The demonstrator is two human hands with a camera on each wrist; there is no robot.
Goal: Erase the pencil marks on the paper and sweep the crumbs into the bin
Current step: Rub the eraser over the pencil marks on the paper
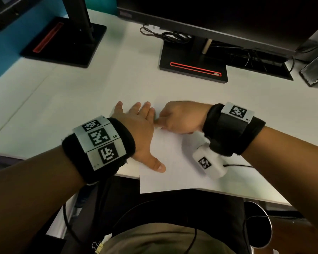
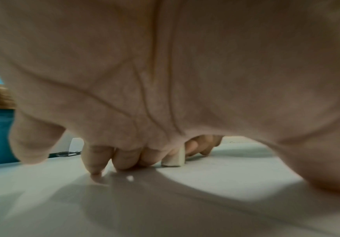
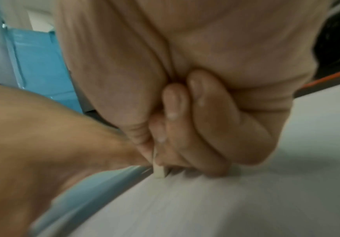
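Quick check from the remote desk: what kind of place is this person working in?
Most likely an office workstation. A white desk carries two monitor stands, with a tangle of cables behind them and a blue partition at the left edge.

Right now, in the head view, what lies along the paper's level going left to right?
Bare white desk → left hand flat on the white paper sheet → small white eraser → right hand pinching it → black wristband.
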